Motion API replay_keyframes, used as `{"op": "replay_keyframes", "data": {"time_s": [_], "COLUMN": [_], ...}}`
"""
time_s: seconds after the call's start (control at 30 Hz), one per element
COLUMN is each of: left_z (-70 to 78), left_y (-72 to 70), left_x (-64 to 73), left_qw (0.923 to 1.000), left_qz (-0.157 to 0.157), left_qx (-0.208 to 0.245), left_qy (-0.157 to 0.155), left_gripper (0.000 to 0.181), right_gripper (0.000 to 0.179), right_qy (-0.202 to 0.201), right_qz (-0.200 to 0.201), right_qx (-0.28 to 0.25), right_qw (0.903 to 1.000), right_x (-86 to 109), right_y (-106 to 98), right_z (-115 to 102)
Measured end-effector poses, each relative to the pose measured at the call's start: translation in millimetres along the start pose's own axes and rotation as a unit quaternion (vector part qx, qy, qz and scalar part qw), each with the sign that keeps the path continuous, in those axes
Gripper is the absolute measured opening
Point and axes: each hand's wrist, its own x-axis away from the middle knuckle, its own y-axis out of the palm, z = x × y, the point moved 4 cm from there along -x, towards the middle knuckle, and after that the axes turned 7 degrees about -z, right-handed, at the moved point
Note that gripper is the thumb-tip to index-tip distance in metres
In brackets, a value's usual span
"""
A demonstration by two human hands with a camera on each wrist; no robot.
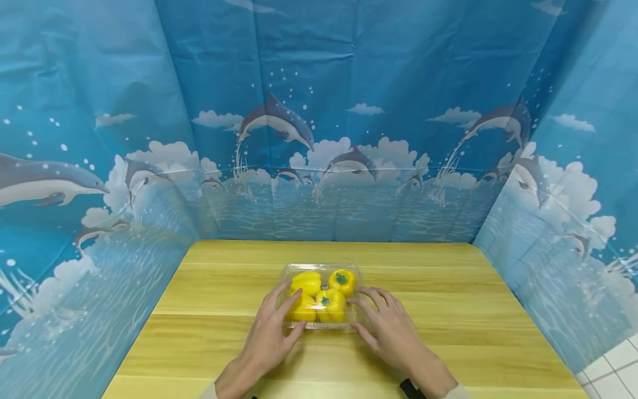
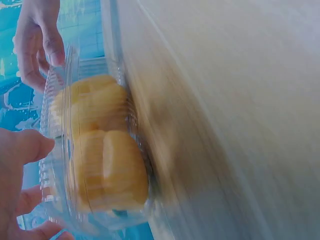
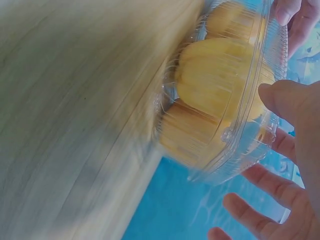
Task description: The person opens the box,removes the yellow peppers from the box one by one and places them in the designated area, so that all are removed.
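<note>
Head view: left hand point(image 1: 273, 326) and right hand point(image 1: 391, 328), fingers spread, nothing gripped, are placed at opposite sides of a clear rectangular plastic box point(image 1: 326, 326) of four rounded yellow peppers point(image 1: 331, 311), set on a yellow wood-grain table point(image 1: 463, 332).

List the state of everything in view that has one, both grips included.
Box: upright, lid on, seemingly closed.
Peppers: four, yellow, inside the box; two show green stem ends.
Left grip: open, fingers spread, at the box's left side.
Right grip: open, fingers spread, at the box's right side.
Curtain: hung behind and beside the table, creased.
</note>
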Motion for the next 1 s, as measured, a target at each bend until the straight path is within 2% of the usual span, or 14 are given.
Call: {"op": "replay_keyframes", "data": {"time_s": [0.1, 0.23, 0.37, 0.67, 1.0], "left_z": [-5.2, -12.1, -16.0, -12.5, 2.2], "left_y": [-2.0, -3.3, -3.0, 5.4, 12.9], "left_x": [1.4, 3.3, 5.7, 8.5, 10.3], "left_qw": [0.9995, 0.996, 0.9924, 0.9826, 0.9839], "left_qz": [-0.003, -0.022, -0.034, -0.057, -0.062], "left_qx": [0.026, 0.067, 0.096, 0.167, 0.166], "left_qy": [-0.02, -0.055, -0.069, -0.057, -0.025], "left_gripper": [0.073, 0.076, 0.078, 0.08, 0.079], "right_gripper": [0.053, 0.052, 0.052, 0.049, 0.042], "right_qy": [-0.001, -0.001, -0.001, -0.001, 0.012], "right_qz": [0.002, 0.007, 0.013, 0.029, 0.038], "right_qx": [0.003, 0.01, 0.016, 0.021, 0.012], "right_qw": [1.0, 0.9999, 0.9998, 0.9994, 0.9991], "right_x": [1.8, 4.5, 8.1, 22.4, 34.5], "right_y": [-2, -5, -9, -16, -21], "right_z": [2, 5, 7, 11, 20]}}
